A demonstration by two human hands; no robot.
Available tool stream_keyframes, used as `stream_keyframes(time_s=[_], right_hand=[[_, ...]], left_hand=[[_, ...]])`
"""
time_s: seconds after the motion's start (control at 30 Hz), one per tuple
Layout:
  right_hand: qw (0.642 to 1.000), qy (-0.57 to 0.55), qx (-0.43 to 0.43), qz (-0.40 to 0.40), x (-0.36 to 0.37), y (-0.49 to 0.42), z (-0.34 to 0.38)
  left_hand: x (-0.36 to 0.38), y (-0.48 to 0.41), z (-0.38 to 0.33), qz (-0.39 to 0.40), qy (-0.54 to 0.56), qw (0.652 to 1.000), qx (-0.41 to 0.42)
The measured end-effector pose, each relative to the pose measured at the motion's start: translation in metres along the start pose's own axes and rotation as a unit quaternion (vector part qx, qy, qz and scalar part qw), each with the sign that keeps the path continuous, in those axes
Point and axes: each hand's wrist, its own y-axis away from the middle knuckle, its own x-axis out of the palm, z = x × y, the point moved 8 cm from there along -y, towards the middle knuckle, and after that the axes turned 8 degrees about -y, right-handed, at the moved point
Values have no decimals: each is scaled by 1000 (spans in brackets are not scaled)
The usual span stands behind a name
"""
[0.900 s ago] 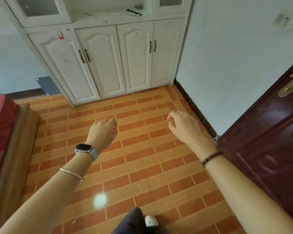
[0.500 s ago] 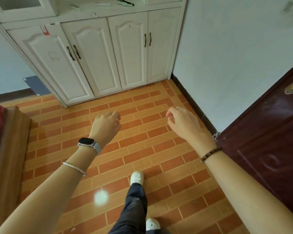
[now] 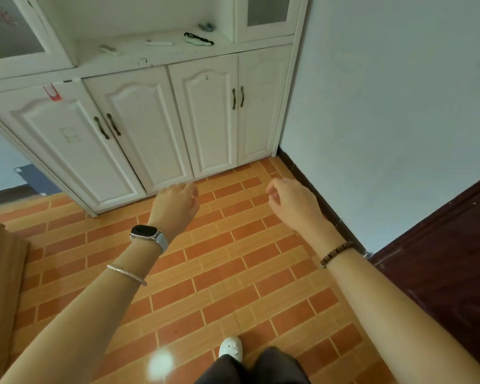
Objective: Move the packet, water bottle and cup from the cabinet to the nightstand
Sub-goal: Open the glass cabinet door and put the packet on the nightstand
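Left hand (image 3: 175, 203) out front, empty, fingers loosely extended and a little apart, reaching toward the foot of the cabinet (image 3: 161, 126). Right hand (image 3: 293, 202) likewise empty, fingers curled in a loose half-pinch around nothing. Smartwatch (image 3: 147, 233) and thin bangle (image 3: 126, 274) on the left wrist, bead bracelet (image 3: 336, 253) on the right.

Compared with a second ago: closer to the cabinet, its lower doors larger in view and the left fingertips now overlapping the bottom edge of the door just ahead. Head tipped up as well, so more of the open shelf (image 3: 155, 55) showing. One white shoe (image 3: 230, 347) forward on the brick-pattern floor (image 3: 233, 273); mid-stride, by the look of it.

No packet, water bottle or cup anywhere in view. Only small odds and ends on the shelf: a dark looped band (image 3: 198, 38), a pale stick-like thing, a small flat piece; too small to name further. All four lower doors shut, paired handles (image 3: 107, 127) on the left, another pair (image 3: 237, 97) on the right. Task things probably behind one of those doors or the glass-fronted ones above; cannot tell which. Nightstand also out of sight.

Reading of progress: approach only, nothing fetched yet. Likely next need: a handle gripped and a door swung open, with room left to clear the swing.
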Motion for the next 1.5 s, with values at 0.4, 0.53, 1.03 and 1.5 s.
stream_keyframes(time_s=[0.4,0.53,1.03,1.5], right_hand=[[999,-7,44,2,7,-120,-85],[999,-11,34,-2,3,-180,-122],[999,-34,20,-6,-25,-360,-222],[998,-27,46,-18,-6,-553,-265]], left_hand=[[48,-144,-15,12,7,999,29],[61,-209,-23,1,16,1000,13],[79,-400,-47,-26,21,999,-6],[115,-609,-6,-43,34,998,40]])
